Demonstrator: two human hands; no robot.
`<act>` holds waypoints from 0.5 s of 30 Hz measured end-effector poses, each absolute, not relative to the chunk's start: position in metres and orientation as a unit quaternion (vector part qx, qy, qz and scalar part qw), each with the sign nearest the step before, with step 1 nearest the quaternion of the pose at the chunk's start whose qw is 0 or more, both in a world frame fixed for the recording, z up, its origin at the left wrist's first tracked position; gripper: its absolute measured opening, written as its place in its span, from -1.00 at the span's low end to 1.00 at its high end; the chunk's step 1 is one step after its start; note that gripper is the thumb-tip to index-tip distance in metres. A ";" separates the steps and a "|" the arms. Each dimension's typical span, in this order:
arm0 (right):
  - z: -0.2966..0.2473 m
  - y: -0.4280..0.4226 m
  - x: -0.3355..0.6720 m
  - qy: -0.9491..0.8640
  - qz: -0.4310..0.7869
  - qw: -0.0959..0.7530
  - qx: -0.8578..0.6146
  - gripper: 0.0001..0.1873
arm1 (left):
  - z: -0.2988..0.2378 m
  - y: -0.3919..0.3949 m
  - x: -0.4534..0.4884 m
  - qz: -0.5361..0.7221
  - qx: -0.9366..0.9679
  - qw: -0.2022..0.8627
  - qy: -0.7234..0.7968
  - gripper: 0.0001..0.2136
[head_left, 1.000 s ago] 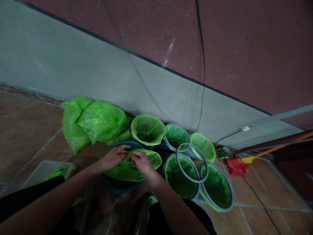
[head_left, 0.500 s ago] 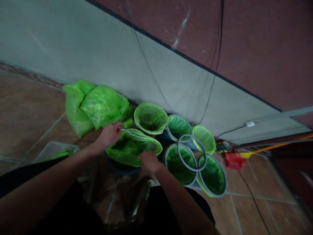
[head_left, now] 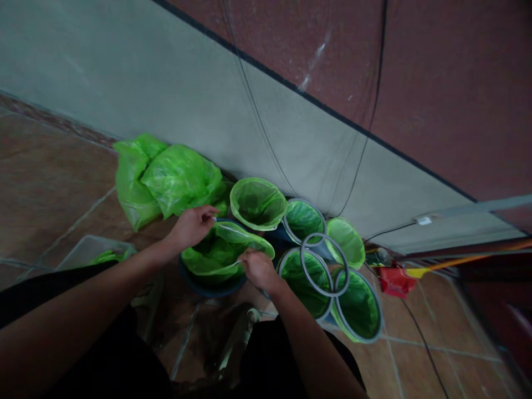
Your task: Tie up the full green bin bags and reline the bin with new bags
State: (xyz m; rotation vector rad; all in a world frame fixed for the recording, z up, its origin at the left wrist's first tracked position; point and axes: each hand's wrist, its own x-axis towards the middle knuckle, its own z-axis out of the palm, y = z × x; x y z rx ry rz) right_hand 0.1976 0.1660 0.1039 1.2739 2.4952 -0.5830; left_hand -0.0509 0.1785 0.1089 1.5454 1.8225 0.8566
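A dark blue bin stands on the floor before me with a green plastic bag spread inside it. My left hand pinches the bag's edge at the bin's far left rim. My right hand grips the bag's edge at the near right rim. A thin pale band along the bag's mouth runs between my two hands.
Several other bins lined with green bags stand in a cluster to the right, with a loose grey ring lying across them. A heap of green bags lies by the wall. A clear tub is at left. A red object and cables lie at right.
My hands have moved apart from the middle of the bag to opposite sides of the bin's rim, stretching the bag's mouth open. The view has shifted slightly.
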 end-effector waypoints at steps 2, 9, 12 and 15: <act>0.114 0.169 0.195 0.862 -0.247 0.018 0.443 -0.72 | 0.114 0.178 -0.048 0.363 0.583 0.304 0.660 -0.65; 0.159 0.175 0.182 0.660 -0.430 -0.456 0.413 -0.79 | 0.158 0.178 -0.036 0.519 0.555 0.376 0.530 -0.78; 0.165 0.180 0.181 0.480 -0.585 -0.509 0.410 -0.67 | 0.176 0.176 -0.032 0.576 0.493 0.440 0.480 -0.78; 0.160 0.185 0.176 0.379 -0.681 -0.464 0.420 -0.52 | 0.185 0.176 -0.028 0.599 0.462 0.492 0.430 -0.78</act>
